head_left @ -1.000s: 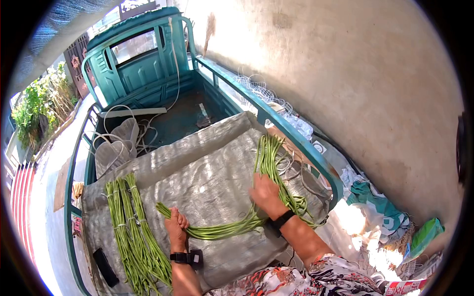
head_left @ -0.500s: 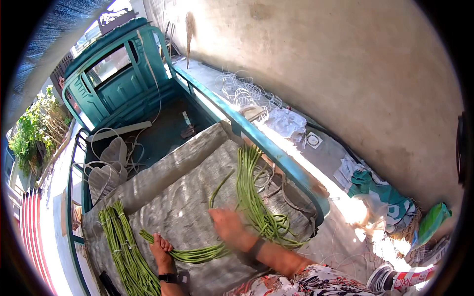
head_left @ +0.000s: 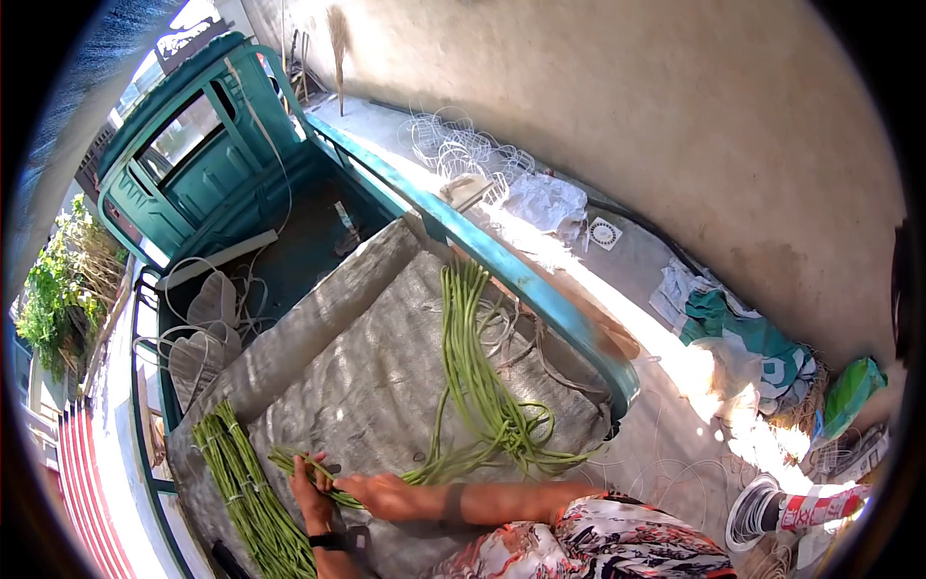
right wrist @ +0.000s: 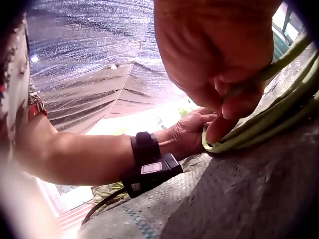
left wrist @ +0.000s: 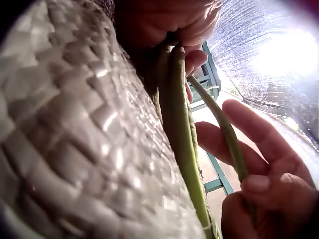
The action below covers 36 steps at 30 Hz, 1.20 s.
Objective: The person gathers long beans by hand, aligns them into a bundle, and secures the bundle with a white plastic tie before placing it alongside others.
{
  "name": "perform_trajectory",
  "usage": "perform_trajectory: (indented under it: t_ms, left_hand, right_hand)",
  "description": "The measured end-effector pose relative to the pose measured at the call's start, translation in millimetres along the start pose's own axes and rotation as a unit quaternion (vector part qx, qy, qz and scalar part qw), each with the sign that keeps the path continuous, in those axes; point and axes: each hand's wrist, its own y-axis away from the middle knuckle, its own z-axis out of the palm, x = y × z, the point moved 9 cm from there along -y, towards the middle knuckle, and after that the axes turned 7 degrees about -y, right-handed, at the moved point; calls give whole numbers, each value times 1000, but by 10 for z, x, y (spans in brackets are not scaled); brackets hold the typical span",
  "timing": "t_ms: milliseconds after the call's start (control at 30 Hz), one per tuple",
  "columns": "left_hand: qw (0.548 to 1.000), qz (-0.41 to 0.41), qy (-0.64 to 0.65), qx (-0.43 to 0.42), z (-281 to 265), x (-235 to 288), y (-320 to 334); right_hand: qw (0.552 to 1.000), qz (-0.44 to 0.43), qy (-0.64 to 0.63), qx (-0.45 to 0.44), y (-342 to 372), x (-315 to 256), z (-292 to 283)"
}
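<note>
My left hand (head_left: 311, 500) grips a small bunch of long green beans (left wrist: 182, 124) near one end, low over the woven sheet (head_left: 338, 396). Right beside it, my right hand (head_left: 379, 494) pinches a single long bean (left wrist: 227, 127) between thumb and fingers, its tip reaching up to the left hand in the left wrist view. To the right lies a loose heap of long beans (head_left: 473, 357), partly trailing toward the hands. Tied bundles of long beans (head_left: 241, 482) lie to the left of my left hand.
The sheet covers the rear of a teal cargo bed with a side rail (head_left: 463, 232). White woven baskets (head_left: 207, 328) stand in the bed at left. Beyond the rail, wire coils (head_left: 453, 145), crumpled sacks (head_left: 738, 343) and a wire spool (head_left: 752, 511) lie on the ground.
My right hand has moved left from the loose heap to beside the left hand, drawing a bean along. The left hand keeps its hold on the bunch. The head view has shifted rightward.
</note>
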Motion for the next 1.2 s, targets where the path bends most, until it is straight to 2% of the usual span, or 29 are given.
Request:
perform_trajectory:
  t_ms: [100, 133, 267, 367, 433, 567, 633, 867, 967, 1067, 1167, 1200]
  left_hand:
    - [997, 12, 17, 71, -85, 8, 36]
    - [996, 12, 15, 88, -104, 8, 54]
    - [995, 27, 6, 95, -97, 48, 67]
    - [995, 42, 44, 73, -101, 38, 55]
    - [996, 45, 36, 72, -78, 69, 57]
    - [994, 47, 76, 62, -121, 24, 30]
    - [993, 51, 102, 35, -109, 35, 28]
    - [986, 51, 156, -9, -98, 45, 42]
    - [982, 46, 180, -23, -101, 24, 21]
    - [979, 43, 200, -16, -113, -8, -2]
    - [980, 51, 193, -7, -106, 35, 7]
    - [978, 56, 198, -28, -89, 35, -4]
  right_hand:
    - [999, 28, -2, 39, 118, 146, 121]
    - [994, 99, -35, -19, 125, 164, 105]
    - [997, 50, -54, -4, 142, -11, -116]
    - [983, 168, -34, -67, 122, -213, -422]
    - [988, 152, 19, -25, 181, -91, -385]
    - [983, 177, 38, -36, 205, 115, -294]
    - [983, 179, 39, -20, 112, -146, -436]
    - [972, 211, 99, 11, 149, -97, -315]
    - [973, 210, 94, 12, 160, -57, -267]
    - [968, 247, 42, 36, 209, 52, -228]
    - [966, 229, 105, 56, 210, 15, -312]
    - [967, 210, 127, 65, 188, -88, -370]
